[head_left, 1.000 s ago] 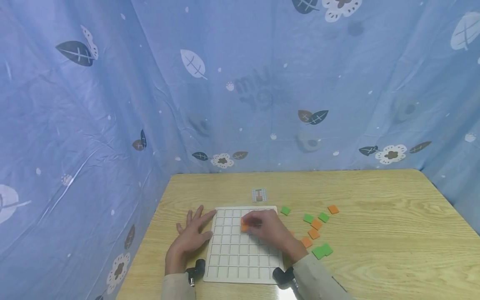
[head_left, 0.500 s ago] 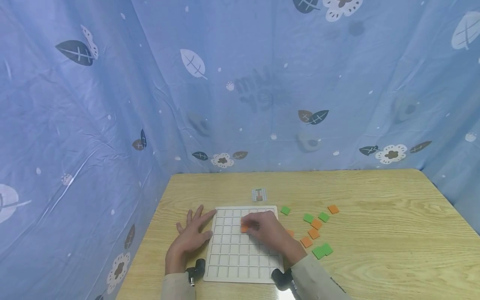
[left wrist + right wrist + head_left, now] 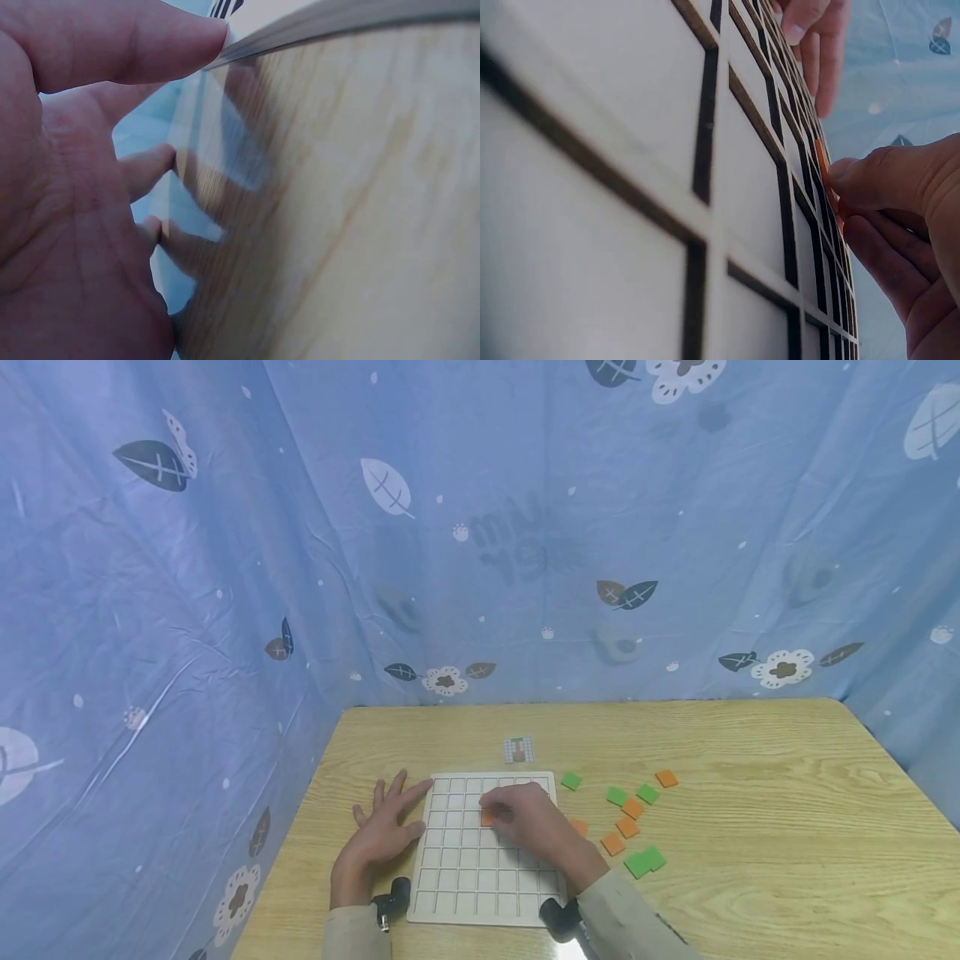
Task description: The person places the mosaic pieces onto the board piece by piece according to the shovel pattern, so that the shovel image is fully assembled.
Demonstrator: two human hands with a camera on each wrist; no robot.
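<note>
A white grid board (image 3: 467,881) lies flat on the wooden table. My right hand (image 3: 534,817) is over its upper middle, thumb and fingers pinching an orange square tile (image 3: 487,817) at the grid. In the right wrist view the thumb touches this tile (image 3: 824,166), which sits in or against a cell; how deep is hard to tell. My left hand (image 3: 384,828) rests with spread fingers on the table by the board's left edge. Its thumb (image 3: 150,41) touches that edge in the left wrist view.
Right of the board lie loose green tiles (image 3: 617,796) and orange tiles (image 3: 612,844), several of each. A small printed grid card (image 3: 518,750) lies behind the board. A blue patterned curtain (image 3: 525,527) hangs behind and to the left of the table.
My right hand has shifted very slightly left and its wrist has turned a little, uncovering more of an orange tile beside the board. The left hand stays still.
</note>
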